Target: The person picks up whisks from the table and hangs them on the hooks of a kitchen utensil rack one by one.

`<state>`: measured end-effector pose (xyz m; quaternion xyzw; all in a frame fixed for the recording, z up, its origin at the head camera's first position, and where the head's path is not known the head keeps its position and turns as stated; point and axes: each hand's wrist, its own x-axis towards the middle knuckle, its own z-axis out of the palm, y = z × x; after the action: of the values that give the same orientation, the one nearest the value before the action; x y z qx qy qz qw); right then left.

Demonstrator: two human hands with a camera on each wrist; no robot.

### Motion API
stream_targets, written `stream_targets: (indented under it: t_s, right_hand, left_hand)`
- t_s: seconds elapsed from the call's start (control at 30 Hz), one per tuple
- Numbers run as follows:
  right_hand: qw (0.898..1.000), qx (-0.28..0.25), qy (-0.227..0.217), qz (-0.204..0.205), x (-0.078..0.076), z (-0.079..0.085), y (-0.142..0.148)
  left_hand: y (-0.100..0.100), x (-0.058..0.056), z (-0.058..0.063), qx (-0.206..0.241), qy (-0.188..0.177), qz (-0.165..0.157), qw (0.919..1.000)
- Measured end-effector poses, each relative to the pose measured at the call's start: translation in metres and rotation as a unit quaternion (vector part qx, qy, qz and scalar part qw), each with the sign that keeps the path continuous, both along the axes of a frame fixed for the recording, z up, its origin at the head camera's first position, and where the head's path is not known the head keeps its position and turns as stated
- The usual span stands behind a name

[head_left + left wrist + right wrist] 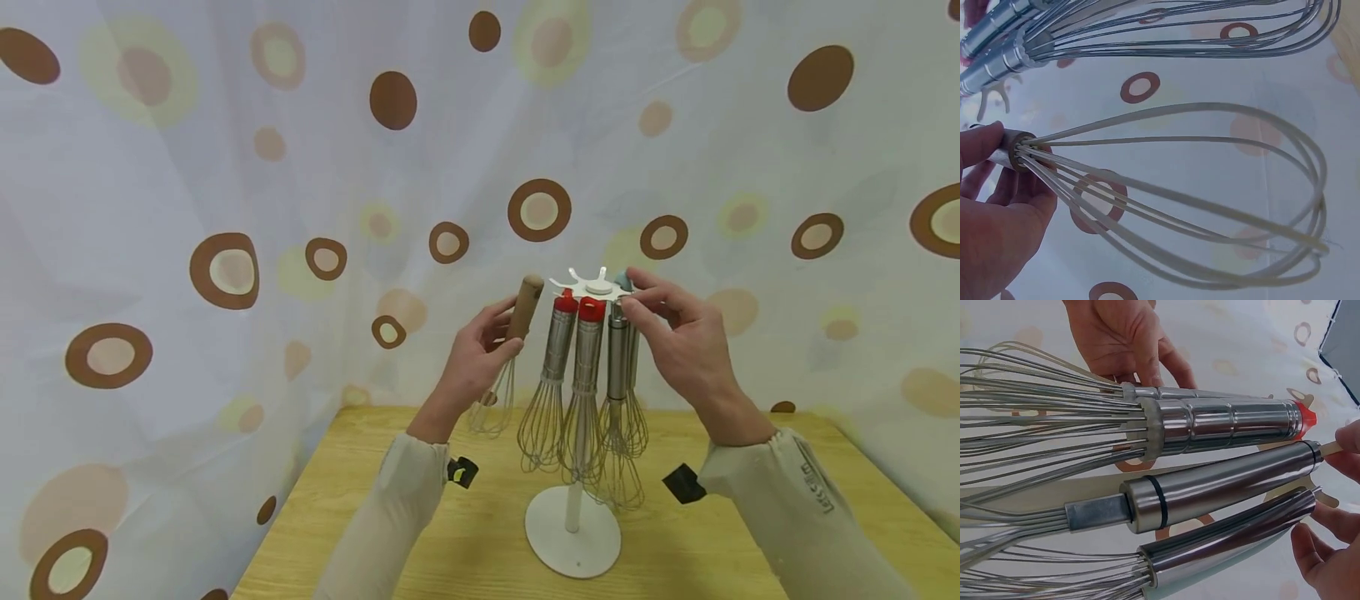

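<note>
My left hand (pixel 476 358) grips a whisk by its wooden handle (pixel 528 298), left of a white whisk rack (pixel 598 289). The pale wire loops of that whisk hang down, apart from the rack, and fill much of the left wrist view. My right hand (pixel 686 350) pinches the right edge of the rack's top, thumb and fingers around the hook ends. Near those fingers hang a steel whisk with black bands (pixel 1229 484) and a plain steel one (pixel 1229 537). A teal handle end (pixel 622 281) shows under the index finger, mostly hidden.
Two steel whisks with red ends (pixel 588 354) hang from the rack's near side. The rack's round white base (pixel 547 537) stands on a wooden table (pixel 390 500). Behind rises a spotted curtain (pixel 465 150). Black tabs (pixel 684 483) stick out at both sleeves.
</note>
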<state>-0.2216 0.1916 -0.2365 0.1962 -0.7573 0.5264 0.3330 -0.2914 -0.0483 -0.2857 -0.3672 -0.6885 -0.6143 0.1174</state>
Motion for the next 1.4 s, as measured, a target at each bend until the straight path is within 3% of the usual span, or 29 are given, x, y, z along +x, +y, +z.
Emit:
stream_targets:
  t_s: [0.23,0.47,0.53,0.7,0.77,0.93,1.13,1.4]
  right_hand:
    - [0.998,-0.013,0.033,0.046,-0.005,-0.002,0.008]
    - [0.987,-0.061,0.05,0.141,-0.011,-0.002,0.017]
    - [0.983,-0.065,0.05,0.164,-0.013,-0.001,0.021]
    - [0.974,-0.075,0.046,0.207,-0.018,-0.001,0.028]
    - [0.972,-0.082,0.042,0.216,-0.02,-0.002,0.029]
    - [0.971,-0.075,0.036,0.224,-0.022,-0.003,0.032]
    - [0.969,-0.081,0.038,0.231,-0.023,-0.004,0.034]
    - [0.962,-0.103,0.053,0.247,-0.023,-0.008,0.032]
  left_hand:
    - [0.008,-0.002,0.003,0.015,0.012,0.002,0.9998]
    - [0.016,0.002,0.007,0.036,-0.002,-0.009,0.9993]
    - [0.019,0.004,0.009,0.033,-0.003,-0.014,0.9994]
    - [0.022,0.023,0.019,0.025,0.004,-0.018,0.9995]
    - [0.023,0.03,0.023,0.026,0.005,-0.014,0.9995]
    - [0.028,0.034,0.022,0.033,0.014,-0.007,0.9993]
    - [0.034,0.033,0.017,0.045,0.024,-0.024,0.9984]
    - [0.039,0.032,0.011,0.026,0.037,-0.044,0.998]
